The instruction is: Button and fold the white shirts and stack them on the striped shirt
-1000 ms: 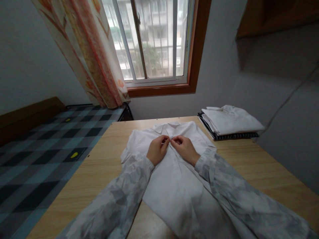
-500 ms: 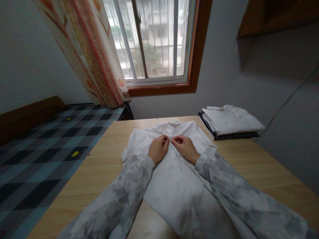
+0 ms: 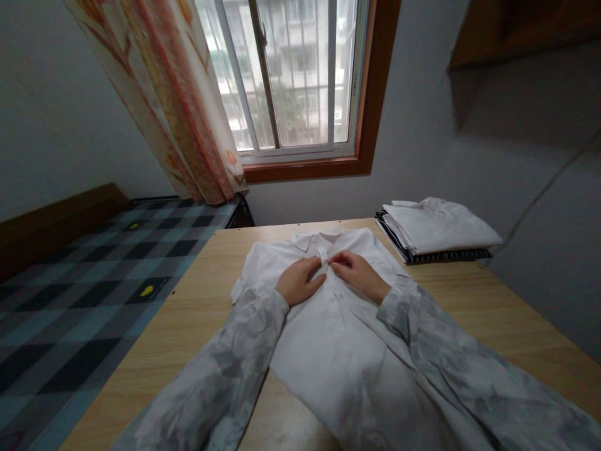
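Your left hand point(image 3: 299, 282) lies fairly flat on the white shirt point(image 3: 328, 326), fingers loosely extended toward the placket just below the collar point(image 3: 323, 238); its grip looks relaxed, pressing the cloth rather than pinching it. Your right hand point(image 3: 357, 273) meets it from the other side, thumb and forefinger drawn together on the placket edge, a closed pinch on the fabric, though whether a button sits between the tips is too small to tell. Judging from how things lie, the shirt is already spread face up along the middle of the desk point(image 3: 469, 313), collar toward the far edge and hem running off toward the near edge, and the front appears closed lower down; the top near the collar is where your fingers are busy, and the sleeves and body are not yet folded. At the far right corner of the desk rests a stack of folded clothes point(image 3: 436, 230), white pieces over a dark striped one. Beyond the left edge lies a bed with a checked cover point(image 3: 94, 282), and behind it the curtain point(image 3: 178, 106) and window point(image 3: 291, 75).
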Demonstrator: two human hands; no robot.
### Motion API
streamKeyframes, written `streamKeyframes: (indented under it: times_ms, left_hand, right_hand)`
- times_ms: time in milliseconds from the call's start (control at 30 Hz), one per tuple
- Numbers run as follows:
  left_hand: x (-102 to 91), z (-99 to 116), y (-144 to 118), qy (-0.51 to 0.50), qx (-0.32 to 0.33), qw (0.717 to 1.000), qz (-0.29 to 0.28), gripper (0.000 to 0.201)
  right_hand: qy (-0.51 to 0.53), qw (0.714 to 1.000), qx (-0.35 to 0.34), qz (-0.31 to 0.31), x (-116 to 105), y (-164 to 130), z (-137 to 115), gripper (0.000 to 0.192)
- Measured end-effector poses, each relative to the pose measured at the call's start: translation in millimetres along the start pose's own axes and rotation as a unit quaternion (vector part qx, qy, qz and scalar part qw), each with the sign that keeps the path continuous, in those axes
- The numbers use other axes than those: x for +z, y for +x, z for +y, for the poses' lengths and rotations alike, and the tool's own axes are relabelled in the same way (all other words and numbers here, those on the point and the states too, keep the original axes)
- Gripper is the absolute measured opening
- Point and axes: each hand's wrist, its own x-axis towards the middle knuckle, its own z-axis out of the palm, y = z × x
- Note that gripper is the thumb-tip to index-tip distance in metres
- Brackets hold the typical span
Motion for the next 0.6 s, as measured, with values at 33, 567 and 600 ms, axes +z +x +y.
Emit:
streamKeyframes:
  times_ms: [33,567,600]
  left_hand:
    - [-1.6,-3.0,0.3,-0.002,0.002,1.000,-0.008,0.017]
    - [-3.2,-68.1,83.6,0.093,0.027,0.995,-0.034,0.044]
    - [-4.2,-65.0,86.6,0.115,0.006,0.993,-0.016,0.049]
  right_hand:
    - [-0.044,0.998,-0.034,-0.034,-8.0,-4.9,-4.0,0.024]
    - [-0.313,0.922,-0.177,-0.139,-58.6,-43.2,-17.0,0.064]
    - [-0.313,0.922,-0.185,-0.137,-56.6,-38.1,-17.3,0.057]
